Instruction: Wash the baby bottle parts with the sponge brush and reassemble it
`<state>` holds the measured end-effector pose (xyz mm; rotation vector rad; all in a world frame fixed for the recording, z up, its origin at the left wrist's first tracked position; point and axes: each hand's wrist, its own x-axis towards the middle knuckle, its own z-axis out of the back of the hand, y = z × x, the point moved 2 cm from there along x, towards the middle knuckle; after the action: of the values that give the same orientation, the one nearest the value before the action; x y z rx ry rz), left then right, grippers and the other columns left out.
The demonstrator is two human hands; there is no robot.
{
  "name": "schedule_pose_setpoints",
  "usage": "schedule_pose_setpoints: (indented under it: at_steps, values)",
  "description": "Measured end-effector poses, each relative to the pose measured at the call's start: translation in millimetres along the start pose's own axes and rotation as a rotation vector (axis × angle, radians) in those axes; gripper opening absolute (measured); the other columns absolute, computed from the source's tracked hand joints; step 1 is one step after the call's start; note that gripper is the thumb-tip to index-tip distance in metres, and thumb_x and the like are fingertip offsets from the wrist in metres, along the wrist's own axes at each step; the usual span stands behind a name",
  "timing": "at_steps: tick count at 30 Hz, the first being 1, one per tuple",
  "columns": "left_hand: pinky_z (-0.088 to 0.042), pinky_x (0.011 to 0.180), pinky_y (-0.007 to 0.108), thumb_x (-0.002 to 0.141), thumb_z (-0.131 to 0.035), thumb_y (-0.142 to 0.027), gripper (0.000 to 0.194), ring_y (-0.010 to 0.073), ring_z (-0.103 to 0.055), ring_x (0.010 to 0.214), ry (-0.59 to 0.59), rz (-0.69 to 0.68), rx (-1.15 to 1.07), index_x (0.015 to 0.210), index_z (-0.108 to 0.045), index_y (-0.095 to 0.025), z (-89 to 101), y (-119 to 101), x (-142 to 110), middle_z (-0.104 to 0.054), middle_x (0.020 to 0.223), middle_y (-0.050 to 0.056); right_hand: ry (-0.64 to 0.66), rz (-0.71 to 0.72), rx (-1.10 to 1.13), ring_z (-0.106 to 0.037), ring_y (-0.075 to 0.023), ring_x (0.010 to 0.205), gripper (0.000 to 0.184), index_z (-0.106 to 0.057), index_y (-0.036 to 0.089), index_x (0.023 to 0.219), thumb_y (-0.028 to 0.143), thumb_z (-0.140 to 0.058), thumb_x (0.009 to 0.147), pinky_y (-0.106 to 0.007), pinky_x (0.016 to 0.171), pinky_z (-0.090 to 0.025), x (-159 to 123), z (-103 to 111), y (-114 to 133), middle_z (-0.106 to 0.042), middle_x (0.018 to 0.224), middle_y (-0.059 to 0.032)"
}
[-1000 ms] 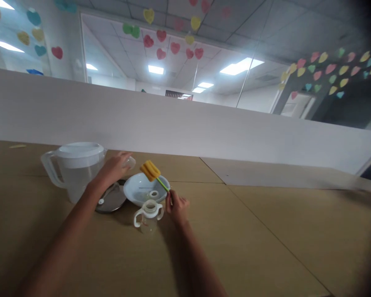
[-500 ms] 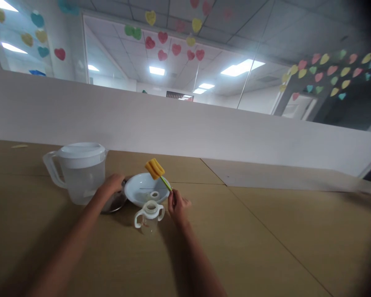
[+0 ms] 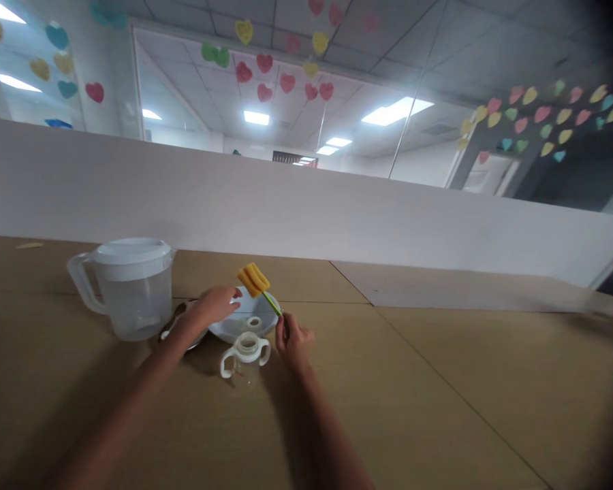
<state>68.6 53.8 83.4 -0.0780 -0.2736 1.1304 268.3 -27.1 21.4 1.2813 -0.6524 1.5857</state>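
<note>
My right hand (image 3: 293, 340) grips the green handle of a sponge brush (image 3: 254, 280), its yellow head raised over the white bowl (image 3: 223, 331). My left hand (image 3: 219, 304) hovers at the bowl's left side, fingers apart and nothing seen in them. Inside the bowl sits a small white ring-shaped piece (image 3: 254, 322). A clear baby bottle (image 3: 246, 367) with a white two-handled collar stands uncapped in front of the bowl. Left of the bowl, my left forearm hides most of a round metal tray (image 3: 197, 342).
A lidded translucent pitcher (image 3: 137, 299) stands at the left, its handle pointing left. Behind the wooden table (image 3: 413, 408) runs a low white wall (image 3: 286, 211) with glass above. A thin pale strip (image 3: 29, 245) lies at the far left.
My left hand first held a clear cap, dropped to the metal tray, then moved right to the bowl without the cap. My right hand and the brush have barely moved.
</note>
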Motion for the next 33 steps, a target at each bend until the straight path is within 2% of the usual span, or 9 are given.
schedule_pose_setpoints:
  at_steps: [3, 6, 9, 12, 17, 23, 25, 29, 33]
  values:
    - [-0.046, 0.089, 0.029, 0.078, -0.061, -0.021, 0.035, 0.0223, -0.064, 0.105, 0.08, -0.06, 0.007, 0.113, -0.066, -0.019, -21.1, -21, -1, -0.071, 0.108, 0.009, 0.003, 0.011, 0.0, -0.046, -0.0058, 0.038, 0.032, -0.063, 0.016, 0.079, 0.027, -0.039, 0.095, -0.016, 0.044, -0.029, -1, -1, -1, -0.053, 0.045, 0.0036]
    - [-0.046, 0.087, 0.028, 0.073, -0.06, -0.01, 0.038, 0.0219, -0.065, 0.102, 0.08, -0.06, 0.015, 0.109, -0.068, -0.02, -30.9, -22, -1, -0.073, 0.099, 0.007, -0.001, 0.014, -0.003, -0.045, -0.0057, 0.038, 0.032, -0.063, 0.015, 0.078, 0.028, -0.039, 0.096, -0.016, 0.044, -0.029, -1, 0, -1, -0.053, 0.045, 0.0036]
    - [-0.043, 0.093, 0.031, 0.078, -0.053, -0.009, 0.033, 0.0221, -0.063, 0.106, 0.013, -0.04, 0.023, 0.106, -0.069, -0.017, -16.9, -15, 0, -0.071, 0.107, 0.011, -0.012, 0.008, 0.009, -0.044, -0.0054, 0.037, 0.03, -0.063, 0.015, 0.08, 0.027, -0.04, 0.095, -0.017, 0.043, -0.028, 0, 0, -2, -0.052, 0.045, 0.0041]
    - [-0.044, 0.094, 0.032, 0.083, -0.051, -0.016, 0.027, 0.0227, -0.063, 0.104, -0.097, -0.018, -0.02, 0.103, -0.069, -0.014, 13.6, -11, -4, -0.07, 0.108, 0.012, -0.022, 0.023, 0.016, -0.045, -0.0053, 0.036, 0.029, -0.063, 0.015, 0.079, 0.026, -0.041, 0.095, -0.017, 0.042, -0.028, 1, 0, -1, -0.051, 0.044, 0.0044]
    - [-0.047, 0.093, 0.034, 0.082, -0.055, -0.028, 0.032, 0.0215, -0.061, 0.104, -0.364, -0.098, -0.452, 0.11, -0.066, -0.018, 54.6, -6, -14, -0.067, 0.112, 0.008, -0.009, 0.011, 0.034, -0.042, -0.0052, 0.035, 0.031, -0.062, 0.016, 0.08, 0.027, -0.039, 0.095, -0.016, 0.041, -0.028, 2, 1, 3, -0.05, 0.043, 0.0051]
    - [-0.05, 0.092, 0.036, 0.079, -0.058, -0.041, 0.045, 0.0197, -0.063, 0.099, -0.315, -0.201, -0.947, 0.117, -0.059, -0.017, 55.4, -5, -15, -0.065, 0.115, 0.009, -0.028, -0.011, 0.066, -0.044, -0.0052, 0.035, 0.032, -0.062, 0.015, 0.078, 0.027, -0.038, 0.096, -0.016, 0.042, -0.028, 3, 2, 3, -0.05, 0.043, 0.005]
    - [-0.051, 0.09, 0.035, 0.075, -0.063, -0.041, 0.049, 0.0184, -0.064, 0.095, -0.37, -0.222, -1.008, 0.117, -0.057, -0.016, 55.2, -8, -14, -0.065, 0.114, 0.009, -0.012, -0.006, 0.06, -0.044, -0.0052, 0.036, 0.032, -0.062, 0.015, 0.077, 0.027, -0.039, 0.095, -0.016, 0.042, -0.027, 2, 1, 3, -0.05, 0.043, 0.0049]
    - [-0.054, 0.082, 0.033, 0.067, -0.071, -0.036, 0.06, 0.0139, -0.063, 0.081, -0.513, -0.22, -0.968, 0.121, -0.054, -0.018, 58.2, -13, -15, -0.064, 0.107, 0.007, 0.019, 0.011, 0.06, -0.045, -0.0056, 0.037, 0.031, -0.063, 0.016, 0.074, 0.028, -0.041, 0.094, -0.017, 0.042, -0.027, 0, -3, 2, -0.052, 0.044, 0.004]
    - [-0.052, 0.087, 0.034, 0.067, -0.07, -0.033, 0.054, 0.0142, -0.063, 0.081, -0.608, -0.188, -0.785, 0.117, -0.057, -0.019, 62.3, -11, -18, -0.067, 0.099, 0.004, -0.038, -0.131, 0.087, -0.045, -0.0062, 0.036, 0.034, -0.063, 0.015, 0.078, 0.03, -0.039, 0.096, -0.017, 0.041, -0.029, 0, -3, -2, -0.052, 0.045, 0.004]
